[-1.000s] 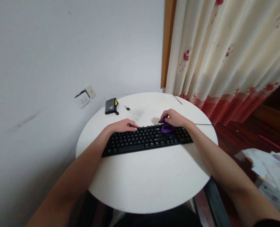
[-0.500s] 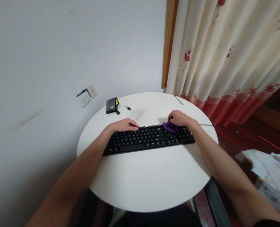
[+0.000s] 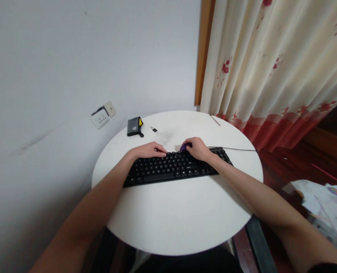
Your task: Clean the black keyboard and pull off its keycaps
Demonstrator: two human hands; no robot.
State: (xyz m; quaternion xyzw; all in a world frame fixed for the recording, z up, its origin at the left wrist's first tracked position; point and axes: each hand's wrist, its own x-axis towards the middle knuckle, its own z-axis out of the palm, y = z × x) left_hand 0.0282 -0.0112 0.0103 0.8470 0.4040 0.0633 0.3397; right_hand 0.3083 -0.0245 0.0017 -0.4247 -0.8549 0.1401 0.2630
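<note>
A black keyboard lies across the white round table. My left hand grips its back edge toward the left, fingers behind the edge and thumb over the top keys. Bunched in my right hand is a purple cloth, pressed at the top row near the keyboard's middle. Most of the cloth is hidden by that hand, and my right forearm covers some of the keys toward the right.
Near the wall stand a small grey pouch with a yellow patch and a small black item. A thin pale stick lies at the back right. The black cable runs off the right edge. Curtains hang behind.
My right hand has moved left along the keyboard with the purple cloth, baring the number keys and the cable. My left hand has stayed in place.
</note>
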